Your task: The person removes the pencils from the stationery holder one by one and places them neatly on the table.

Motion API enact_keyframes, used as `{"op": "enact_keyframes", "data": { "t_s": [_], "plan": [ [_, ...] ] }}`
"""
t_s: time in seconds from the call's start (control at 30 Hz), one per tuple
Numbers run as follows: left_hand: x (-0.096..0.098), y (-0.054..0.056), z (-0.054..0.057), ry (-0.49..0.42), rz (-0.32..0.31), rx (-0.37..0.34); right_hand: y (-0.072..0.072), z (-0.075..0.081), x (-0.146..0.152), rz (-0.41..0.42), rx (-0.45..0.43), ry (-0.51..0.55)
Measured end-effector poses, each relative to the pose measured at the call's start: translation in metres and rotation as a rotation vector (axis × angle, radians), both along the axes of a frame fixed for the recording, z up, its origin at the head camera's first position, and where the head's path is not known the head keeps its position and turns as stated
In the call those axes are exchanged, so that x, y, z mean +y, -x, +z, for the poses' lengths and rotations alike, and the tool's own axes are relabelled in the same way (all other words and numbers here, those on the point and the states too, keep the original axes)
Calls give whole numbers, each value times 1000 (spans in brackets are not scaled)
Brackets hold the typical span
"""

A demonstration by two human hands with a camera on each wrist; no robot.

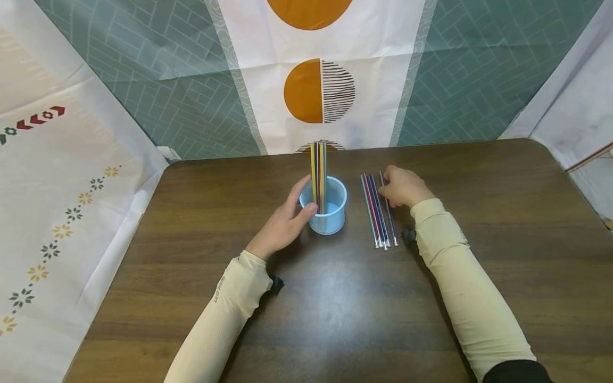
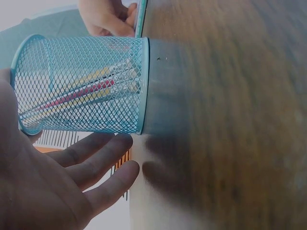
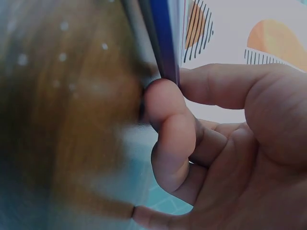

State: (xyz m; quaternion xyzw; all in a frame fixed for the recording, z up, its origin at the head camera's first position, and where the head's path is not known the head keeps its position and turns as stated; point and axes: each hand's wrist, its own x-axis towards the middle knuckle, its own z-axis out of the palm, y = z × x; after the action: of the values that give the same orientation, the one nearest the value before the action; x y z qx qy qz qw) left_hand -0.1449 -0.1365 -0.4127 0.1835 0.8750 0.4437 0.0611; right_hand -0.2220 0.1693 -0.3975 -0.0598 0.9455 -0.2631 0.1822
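A light-blue mesh pencil cup point(image 1: 337, 217) stands upright near the back of the table. Several pencils point(image 1: 314, 165), yellow and dark ones among them, lean inside it. My left hand point(image 1: 282, 221) holds the cup from the left, thumb and forefinger about its rim; in the left wrist view the other fingers extend beside the mesh point(image 2: 96, 72). To the right of the cup, several pencils point(image 1: 375, 213) lie side by side on the table. My right hand point(image 1: 404, 186) pinches the far end of the rightmost dark pencil point(image 1: 390, 221), which lies slightly apart from the others.
The brown wooden table point(image 1: 335, 319) has its far edge just behind the cup. A patterned green and white cloth point(image 1: 378, 106) hangs beyond it. White cloths hang at the left point(image 1: 57, 213) and right point(image 1: 574, 106).
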Motion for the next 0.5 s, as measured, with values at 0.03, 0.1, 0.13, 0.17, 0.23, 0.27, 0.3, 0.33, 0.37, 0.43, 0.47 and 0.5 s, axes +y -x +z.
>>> {"op": "enact_keyframes", "data": {
  "t_s": [0.03,0.1,0.13,0.17,0.23,0.27,0.3,0.33,0.37,0.43,0.47,0.5],
  "plan": [
    [0,0,0,1,1,1,0,0,0,1,0,-2],
    [0,0,0,1,4,3,-1,1,0,7,3,-7],
    [0,0,-1,0,4,4,-1,1,-1,10,5,-10],
    [0,0,-1,1,6,5,-2,1,-1,14,5,-17],
    [0,1,-1,1,7,5,-3,2,-2,27,6,-34],
    [0,1,-1,1,7,5,-3,1,-2,33,6,-45],
    [0,1,-1,1,6,6,-2,1,-2,37,4,-54],
    [0,1,-1,2,5,7,-2,0,-2,40,2,-61],
    [1,1,-1,3,6,8,-2,0,-2,44,1,-67],
    [1,1,-1,5,6,9,-1,-1,-2,45,0,-70],
    [1,1,0,6,7,9,-1,-1,-1,46,-2,-66],
    [1,1,0,6,7,8,-1,-1,-1,47,-3,-62]
  ]
}}
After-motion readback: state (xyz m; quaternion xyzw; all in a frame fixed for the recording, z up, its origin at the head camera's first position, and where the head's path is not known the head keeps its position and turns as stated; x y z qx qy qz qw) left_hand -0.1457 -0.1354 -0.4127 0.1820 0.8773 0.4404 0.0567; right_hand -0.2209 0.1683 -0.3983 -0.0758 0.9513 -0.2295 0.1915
